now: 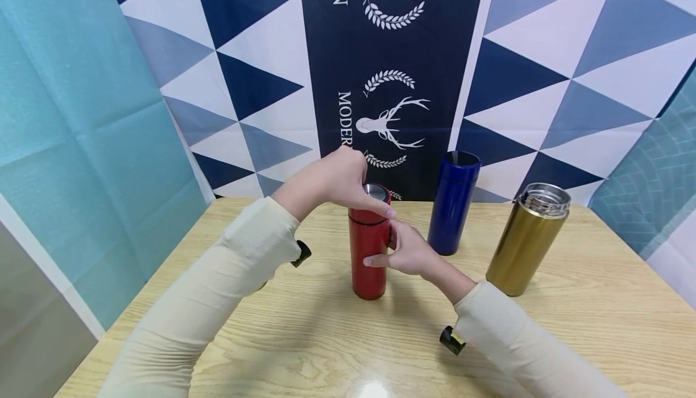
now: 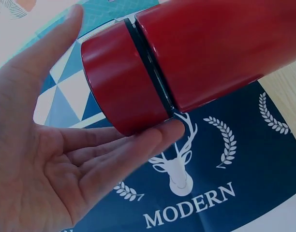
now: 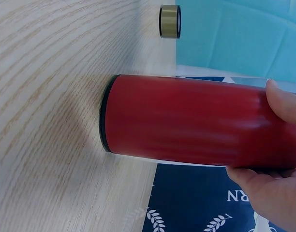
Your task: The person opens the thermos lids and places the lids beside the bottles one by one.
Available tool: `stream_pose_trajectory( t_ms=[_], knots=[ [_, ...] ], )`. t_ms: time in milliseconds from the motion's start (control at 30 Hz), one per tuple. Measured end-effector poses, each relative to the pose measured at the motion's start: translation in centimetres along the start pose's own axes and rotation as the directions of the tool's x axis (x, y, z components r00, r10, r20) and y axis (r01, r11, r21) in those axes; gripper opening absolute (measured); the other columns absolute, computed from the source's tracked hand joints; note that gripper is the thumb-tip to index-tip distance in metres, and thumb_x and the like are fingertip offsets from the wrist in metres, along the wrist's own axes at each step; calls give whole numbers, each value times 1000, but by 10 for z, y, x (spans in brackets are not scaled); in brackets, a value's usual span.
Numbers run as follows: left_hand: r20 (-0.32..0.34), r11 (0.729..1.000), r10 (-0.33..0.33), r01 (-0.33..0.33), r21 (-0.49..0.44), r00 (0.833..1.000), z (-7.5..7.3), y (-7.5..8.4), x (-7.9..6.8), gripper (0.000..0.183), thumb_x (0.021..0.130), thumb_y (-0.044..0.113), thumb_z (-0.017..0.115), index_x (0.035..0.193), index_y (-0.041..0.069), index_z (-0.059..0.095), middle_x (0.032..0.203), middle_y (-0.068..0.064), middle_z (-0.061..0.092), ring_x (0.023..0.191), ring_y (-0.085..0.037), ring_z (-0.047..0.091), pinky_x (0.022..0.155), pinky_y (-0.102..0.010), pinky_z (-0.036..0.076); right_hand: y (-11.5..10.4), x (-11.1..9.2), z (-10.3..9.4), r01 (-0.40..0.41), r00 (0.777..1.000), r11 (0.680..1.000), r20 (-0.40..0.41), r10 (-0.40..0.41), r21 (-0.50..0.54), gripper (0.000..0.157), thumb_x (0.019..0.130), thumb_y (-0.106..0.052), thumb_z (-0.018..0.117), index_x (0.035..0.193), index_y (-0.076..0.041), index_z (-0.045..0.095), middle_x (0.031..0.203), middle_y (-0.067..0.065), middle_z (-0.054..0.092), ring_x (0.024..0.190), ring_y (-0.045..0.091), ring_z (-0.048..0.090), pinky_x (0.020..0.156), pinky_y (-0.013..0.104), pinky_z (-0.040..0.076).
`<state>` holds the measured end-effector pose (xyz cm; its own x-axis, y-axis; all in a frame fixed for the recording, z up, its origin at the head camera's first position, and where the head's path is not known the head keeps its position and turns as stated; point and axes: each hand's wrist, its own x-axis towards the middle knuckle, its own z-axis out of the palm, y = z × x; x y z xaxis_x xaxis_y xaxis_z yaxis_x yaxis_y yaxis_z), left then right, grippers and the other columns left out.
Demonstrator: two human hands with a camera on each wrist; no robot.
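"Cream sleeves (image 1: 174,319) come first, over the worktop (image 1: 304,349). Where's the red bottle (image 1: 368,250)?"

"Upright mid-worktop. The right hand's (image 1: 410,250) fingers curl round it below the lid (image 2: 121,79), presumably for steadiness and to leave the top free. The left hand's (image 1: 339,177) fingers are wide, touching the lid's side, thumb apart."

"Beyond?"

"A blue bottle (image 1: 455,205) near the far edge, a lidless gold bottle (image 1: 524,247) toward the right edge. Pale wood grain; patterned cloth (image 1: 261,54) behind, teal cloth (image 1: 98,102) left."

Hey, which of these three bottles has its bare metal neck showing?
The gold bottle, farthest right: its silver neck is exposed. The red bottle wears its lid; the blue bottle shows no metal neck.
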<state>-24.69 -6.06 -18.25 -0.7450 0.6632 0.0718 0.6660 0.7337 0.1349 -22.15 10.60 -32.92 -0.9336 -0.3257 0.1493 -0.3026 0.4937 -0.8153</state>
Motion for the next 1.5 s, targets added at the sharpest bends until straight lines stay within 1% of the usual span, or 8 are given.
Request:
stream_pose_trajectory(
  t_ms=[67, 133, 233, 400, 567, 767, 1167, 1500],
  knots=[
    [6, 999, 25, -25, -24, 1000, 0, -3, 0, 52, 71, 60, 75, 63, 11, 59, 56, 3, 53, 51, -8, 47, 50, -19, 40, 0, 0, 0, 11, 1000, 1000, 6, -11, 16, 59, 75, -15, 80, 125, -2, 52, 110, 12, 66, 92, 19, 60, 92, 37, 51],
    [35, 995, 65, -62, -77, 997, -1, -8, 1, 50, 72, 54, 78, 89, 7, 68, 79, 0, 68, 71, -10, 61, 66, -20, 52, 0, 0, 0, 17, 1000, 999, 11, -17, 39, 61, 75, -14, 79, 128, -2, 51, 118, 13, 65, 101, 22, 63, 99, 41, 51],
    [102, 969, 145, -121, -214, 984, -2, -16, 2, 65, 72, 37, 83, 125, 6, 59, 117, -4, 68, 106, -13, 64, 93, -26, 54, 0, 0, 0, 33, 999, 998, 18, -34, 52, 62, 76, -15, 79, 129, -2, 49, 125, 15, 63, 110, 25, 63, 103, 45, 49],
    [171, 897, 234, -145, -417, 957, -2, -30, 5, 63, 72, 11, 82, 130, 7, 56, 128, -5, 64, 115, -16, 61, 102, -29, 50, -1, -1, 0, 70, 997, 997, 15, -70, 26, 61, 75, -20, 79, 126, -1, 51, 119, 15, 64, 103, 20, 64, 98, 41, 52],
    [179, 856, 254, -135, -499, 950, -2, -36, 7, 59, 73, 3, 78, 128, 5, 57, 126, -8, 64, 113, -18, 63, 103, -29, 50, -1, 0, 1, 51, 998, 997, 21, -52, 54, 61, 76, -16, 78, 128, -1, 50, 122, 16, 64, 107, 23, 64, 102, 45, 49],
    [179, 869, 236, -125, -478, 955, -4, -37, 7, 58, 73, 7, 79, 127, 6, 59, 125, -7, 65, 111, -17, 64, 102, -29, 51, 0, 0, 1, 32, 999, 998, 23, -33, 62, 61, 77, -13, 78, 129, 0, 49, 125, 17, 63, 112, 27, 63, 105, 48, 47],
    [146, 942, 168, -115, -314, 975, -5, -30, 6, 51, 74, 23, 82, 120, 11, 64, 115, -3, 70, 103, -13, 66, 94, -27, 55, -1, 0, 1, 9, 1000, 997, 29, -11, 71, 63, 76, -13, 78, 130, -1, 48, 127, 17, 62, 116, 29, 62, 107, 48, 45],
    [118, 969, 124, -94, -230, 985, -5, -24, 6, 47, 72, 32, 83, 110, 10, 66, 106, -3, 72, 95, -13, 68, 87, -26, 56, 1, 0, 1, 37, 999, 997, 22, -38, 63, 62, 75, -12, 78, 129, -1, 49, 124, 17, 63, 111, 26, 63, 104, 47, 48]
  ],
)
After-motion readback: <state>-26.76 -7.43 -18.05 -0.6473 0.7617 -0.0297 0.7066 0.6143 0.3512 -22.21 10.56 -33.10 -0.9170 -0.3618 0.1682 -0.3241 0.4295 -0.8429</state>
